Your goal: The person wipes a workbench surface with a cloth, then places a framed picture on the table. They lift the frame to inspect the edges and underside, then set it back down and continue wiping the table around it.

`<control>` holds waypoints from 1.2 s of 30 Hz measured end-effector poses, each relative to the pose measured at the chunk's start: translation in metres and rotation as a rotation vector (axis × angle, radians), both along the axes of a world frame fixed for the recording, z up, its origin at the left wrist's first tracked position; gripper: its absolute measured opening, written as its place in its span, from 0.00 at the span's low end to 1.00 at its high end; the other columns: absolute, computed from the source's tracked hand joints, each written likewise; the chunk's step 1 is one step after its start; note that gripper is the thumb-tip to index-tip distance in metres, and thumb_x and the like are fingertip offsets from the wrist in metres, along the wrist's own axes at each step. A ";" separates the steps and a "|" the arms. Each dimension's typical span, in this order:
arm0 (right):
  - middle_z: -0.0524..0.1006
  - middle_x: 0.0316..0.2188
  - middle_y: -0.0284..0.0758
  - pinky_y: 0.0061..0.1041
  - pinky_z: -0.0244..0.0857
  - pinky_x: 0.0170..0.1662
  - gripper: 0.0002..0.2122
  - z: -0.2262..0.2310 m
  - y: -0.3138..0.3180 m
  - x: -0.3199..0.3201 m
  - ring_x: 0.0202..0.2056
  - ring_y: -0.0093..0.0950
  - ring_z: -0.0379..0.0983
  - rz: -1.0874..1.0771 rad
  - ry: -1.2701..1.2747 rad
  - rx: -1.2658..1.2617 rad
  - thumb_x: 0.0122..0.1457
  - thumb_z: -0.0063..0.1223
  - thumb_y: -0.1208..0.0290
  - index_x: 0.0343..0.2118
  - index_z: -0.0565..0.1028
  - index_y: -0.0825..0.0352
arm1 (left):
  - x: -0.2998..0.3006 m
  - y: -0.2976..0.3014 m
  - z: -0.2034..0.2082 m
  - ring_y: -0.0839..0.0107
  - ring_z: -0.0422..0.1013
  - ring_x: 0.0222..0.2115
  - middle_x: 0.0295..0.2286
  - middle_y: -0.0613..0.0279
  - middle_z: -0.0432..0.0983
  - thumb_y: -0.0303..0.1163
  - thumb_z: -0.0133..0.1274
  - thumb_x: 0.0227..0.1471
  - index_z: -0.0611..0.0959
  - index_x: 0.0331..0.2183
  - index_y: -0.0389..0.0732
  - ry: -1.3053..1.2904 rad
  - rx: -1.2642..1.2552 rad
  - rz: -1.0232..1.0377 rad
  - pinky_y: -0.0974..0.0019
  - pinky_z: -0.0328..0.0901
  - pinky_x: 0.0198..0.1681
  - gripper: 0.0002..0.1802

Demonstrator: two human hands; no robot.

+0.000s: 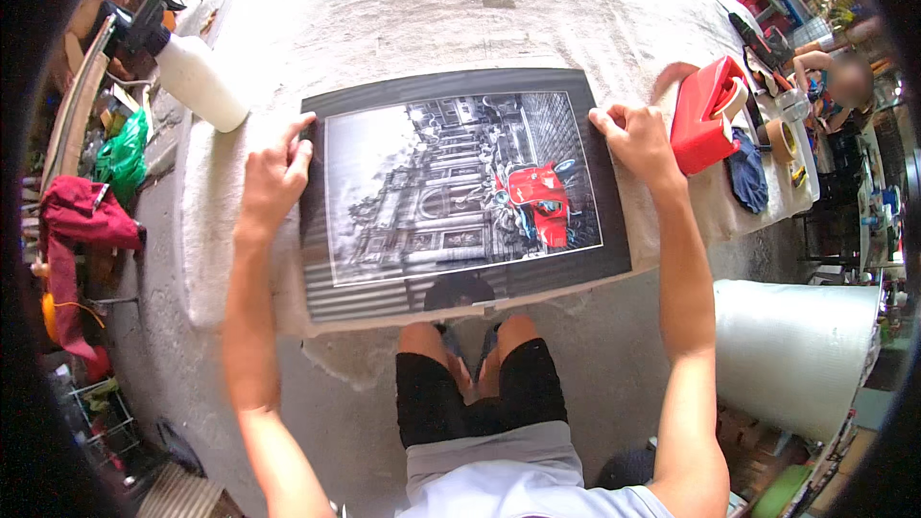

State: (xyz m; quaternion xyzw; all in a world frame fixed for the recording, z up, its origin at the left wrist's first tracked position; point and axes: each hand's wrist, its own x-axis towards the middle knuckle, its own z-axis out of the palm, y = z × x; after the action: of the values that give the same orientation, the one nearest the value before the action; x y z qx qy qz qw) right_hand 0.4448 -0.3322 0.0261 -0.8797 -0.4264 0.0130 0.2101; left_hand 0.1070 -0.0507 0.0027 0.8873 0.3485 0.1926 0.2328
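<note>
A glossy framed picture [460, 182] with a wide black border lies on the cloth-covered table in front of me. It shows a black-and-white street with buildings and a red car, turned sideways. My left hand [275, 176] grips its left edge near the far corner, thumb and forefinger at the border. On the opposite side, my right hand [638, 142] has its fingers curled around the right edge. The near border reflects a head and a ridged surface. What lies beneath the picture is hidden.
A white spray bottle [203, 84] stands at the table's left. To the right are a red tape dispenser [705, 115], a dark blue cloth [746, 173] and a tape roll [781, 139]. A large white wrap roll [796, 355] sits lower right. Another person [844, 86] is at far right.
</note>
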 end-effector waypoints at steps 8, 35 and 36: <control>0.80 0.26 0.44 0.28 0.70 0.33 0.11 0.018 -0.046 -0.059 0.28 0.32 0.78 -0.282 0.360 0.069 0.52 0.57 0.67 0.33 0.79 0.72 | -0.020 -0.077 0.038 0.53 0.74 0.22 0.21 0.44 0.76 0.33 0.52 0.48 0.79 0.31 0.32 0.154 -0.369 0.383 0.57 0.68 0.29 0.13; 0.69 0.19 0.26 0.25 0.61 0.24 0.05 -0.006 -0.079 0.024 0.21 0.22 0.66 -0.323 1.624 0.034 0.54 0.50 0.72 0.22 0.70 0.60 | -0.034 -0.072 0.002 0.72 0.71 0.26 0.27 0.64 0.76 0.27 0.63 0.44 0.80 0.36 0.38 -0.157 -1.293 0.620 0.67 0.64 0.28 0.14; 0.69 0.20 0.27 0.26 0.62 0.25 0.05 -0.005 -0.080 0.024 0.22 0.22 0.67 -0.314 1.626 0.037 0.55 0.50 0.72 0.23 0.70 0.60 | -0.034 -0.078 0.016 0.73 0.70 0.25 0.27 0.64 0.76 0.26 0.62 0.44 0.80 0.36 0.38 -0.185 -1.302 0.624 0.68 0.63 0.27 0.13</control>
State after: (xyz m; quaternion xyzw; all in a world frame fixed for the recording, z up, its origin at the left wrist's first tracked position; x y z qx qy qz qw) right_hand 0.4690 -0.4127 0.0210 -0.6414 -0.0136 0.6087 0.4667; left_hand 0.0728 -0.1283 0.0186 0.4083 0.6081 0.0776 0.6764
